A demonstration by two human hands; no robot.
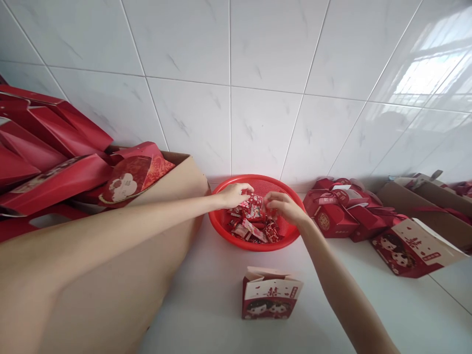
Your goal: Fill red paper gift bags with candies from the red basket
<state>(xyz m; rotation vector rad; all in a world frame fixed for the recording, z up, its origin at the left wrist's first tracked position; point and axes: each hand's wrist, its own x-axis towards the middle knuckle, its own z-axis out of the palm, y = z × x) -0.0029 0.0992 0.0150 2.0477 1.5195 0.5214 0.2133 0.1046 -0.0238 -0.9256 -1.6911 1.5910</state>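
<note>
Left forearm [103, 236] across carton [140, 280], printed box [271, 297] before red basket [254, 246]

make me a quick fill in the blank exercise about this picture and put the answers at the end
1. The basket below the left hand and right hand is coloured ____.
2. Small wrapped packets lie ____ the basket, not outside it.
3. The top of the printed box nearest the camera is ____, not closed.
4. In the picture, the large cardboard carton stands to the ____ of the basket.

Missing words: red; inside; open; left.
</note>
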